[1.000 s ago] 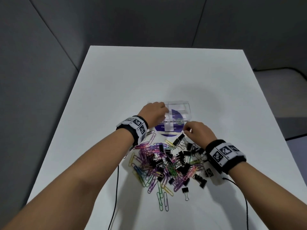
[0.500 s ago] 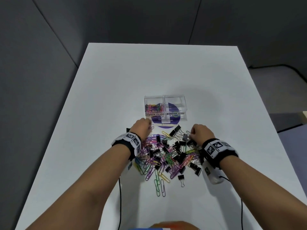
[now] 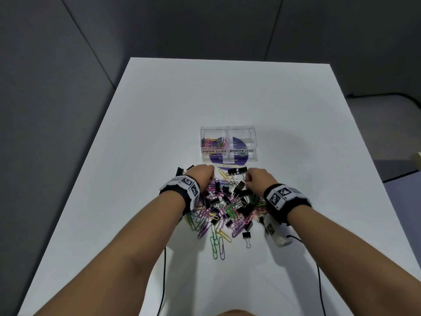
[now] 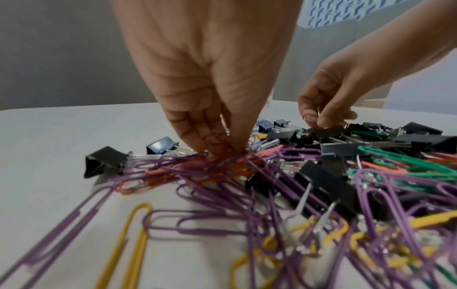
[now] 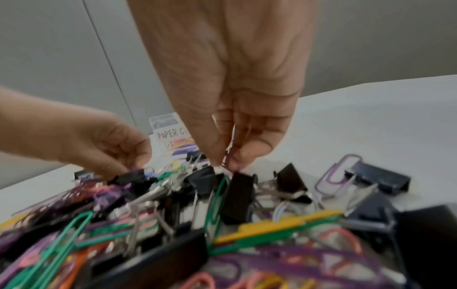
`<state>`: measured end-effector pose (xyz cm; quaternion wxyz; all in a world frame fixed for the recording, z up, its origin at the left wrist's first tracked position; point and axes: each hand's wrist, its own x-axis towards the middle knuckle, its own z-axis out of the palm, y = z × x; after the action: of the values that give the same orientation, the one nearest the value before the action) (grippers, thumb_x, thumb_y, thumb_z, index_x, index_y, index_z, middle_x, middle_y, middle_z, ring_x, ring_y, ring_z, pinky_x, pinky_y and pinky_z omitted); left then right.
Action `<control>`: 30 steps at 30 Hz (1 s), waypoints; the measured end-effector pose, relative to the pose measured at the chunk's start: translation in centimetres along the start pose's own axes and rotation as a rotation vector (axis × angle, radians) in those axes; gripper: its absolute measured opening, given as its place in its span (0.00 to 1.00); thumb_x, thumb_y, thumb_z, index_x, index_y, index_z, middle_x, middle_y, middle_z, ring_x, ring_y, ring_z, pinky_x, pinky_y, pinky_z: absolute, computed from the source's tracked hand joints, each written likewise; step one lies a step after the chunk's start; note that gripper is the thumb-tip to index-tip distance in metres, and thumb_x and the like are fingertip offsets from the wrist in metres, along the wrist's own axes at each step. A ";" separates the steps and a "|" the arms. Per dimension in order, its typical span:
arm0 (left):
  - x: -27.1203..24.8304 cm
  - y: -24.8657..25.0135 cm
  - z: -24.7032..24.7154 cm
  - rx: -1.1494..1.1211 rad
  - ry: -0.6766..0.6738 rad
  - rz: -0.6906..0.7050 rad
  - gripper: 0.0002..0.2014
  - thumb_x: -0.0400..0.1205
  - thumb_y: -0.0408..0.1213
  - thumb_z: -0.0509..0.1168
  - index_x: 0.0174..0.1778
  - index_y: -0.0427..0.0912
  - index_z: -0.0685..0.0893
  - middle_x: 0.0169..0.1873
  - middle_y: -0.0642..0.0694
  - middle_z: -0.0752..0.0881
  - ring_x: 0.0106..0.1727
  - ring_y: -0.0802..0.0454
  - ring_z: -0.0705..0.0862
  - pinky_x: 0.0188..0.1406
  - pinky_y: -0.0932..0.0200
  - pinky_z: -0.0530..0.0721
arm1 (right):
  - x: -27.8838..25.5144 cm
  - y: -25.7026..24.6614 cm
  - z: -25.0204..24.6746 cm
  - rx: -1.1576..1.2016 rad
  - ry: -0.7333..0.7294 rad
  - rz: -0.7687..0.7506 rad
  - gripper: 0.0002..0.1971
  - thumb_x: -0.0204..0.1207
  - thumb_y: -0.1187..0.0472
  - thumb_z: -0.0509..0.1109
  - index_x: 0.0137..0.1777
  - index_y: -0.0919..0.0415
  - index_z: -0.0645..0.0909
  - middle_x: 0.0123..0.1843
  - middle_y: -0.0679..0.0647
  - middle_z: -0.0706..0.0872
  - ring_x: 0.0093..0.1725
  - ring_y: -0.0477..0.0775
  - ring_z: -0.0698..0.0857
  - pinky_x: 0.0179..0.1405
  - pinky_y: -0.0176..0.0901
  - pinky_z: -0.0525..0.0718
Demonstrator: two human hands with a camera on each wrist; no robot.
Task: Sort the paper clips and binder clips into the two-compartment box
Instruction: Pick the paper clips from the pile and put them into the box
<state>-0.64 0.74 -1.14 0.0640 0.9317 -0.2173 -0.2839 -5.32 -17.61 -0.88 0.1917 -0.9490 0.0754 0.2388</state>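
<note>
A clear two-compartment box [image 3: 229, 156] stands beyond the pile. Its left half, labelled PAPER CLIPS, holds coloured paper clips [image 3: 213, 142]. The right half, labelled BINDER CLIPS, looks bare. A mixed pile [image 3: 225, 206] of coloured paper clips and black binder clips lies between my wrists. My left hand [image 4: 220, 148] reaches down into the pile's far left edge and pinches purple paper clips [image 4: 217, 140]. At the far right edge my right hand [image 5: 228, 162] pinches the wire handle of a black binder clip [image 5: 238, 191].
The white table [image 3: 227, 92] stretches far past the box, with grey wall panels behind. Two loose black binder clips [image 3: 180, 171] lie just left of my left hand. Black cables [image 3: 164, 270] run from both wrists toward the near edge.
My left hand has come back from the box's left compartment down to the pile. My right hand has stayed at the pile's far right edge. The box now shows paper clips inside.
</note>
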 end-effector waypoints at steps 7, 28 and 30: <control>-1.3 -1.4 -1.9 0.001 0.114 0.126 0.16 0.86 0.28 0.55 0.67 0.39 0.79 0.65 0.40 0.79 0.63 0.42 0.82 0.63 0.52 0.80 | -2.1 2.0 -2.4 0.137 0.105 0.041 0.14 0.79 0.70 0.58 0.60 0.66 0.81 0.60 0.64 0.84 0.52 0.61 0.83 0.49 0.46 0.77; -5.1 -5.4 -1.1 0.060 -0.007 -0.064 0.18 0.89 0.46 0.45 0.53 0.37 0.76 0.39 0.45 0.77 0.41 0.48 0.76 0.44 0.54 0.75 | -2.6 5.5 -1.4 -0.254 0.004 0.050 0.13 0.78 0.60 0.68 0.60 0.62 0.77 0.64 0.61 0.74 0.55 0.64 0.83 0.51 0.49 0.81; -5.2 -5.9 -0.8 0.059 0.010 -0.067 0.18 0.89 0.44 0.47 0.58 0.36 0.76 0.43 0.43 0.79 0.43 0.47 0.77 0.46 0.53 0.76 | -2.5 4.9 -1.1 -0.247 -0.016 0.025 0.13 0.77 0.60 0.69 0.59 0.63 0.77 0.64 0.61 0.74 0.54 0.64 0.83 0.52 0.50 0.81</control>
<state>-1.95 8.32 0.69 0.0282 0.9414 -0.1939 -0.2746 -8.23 -22.40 -0.39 0.0708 -0.9624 0.0559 0.2561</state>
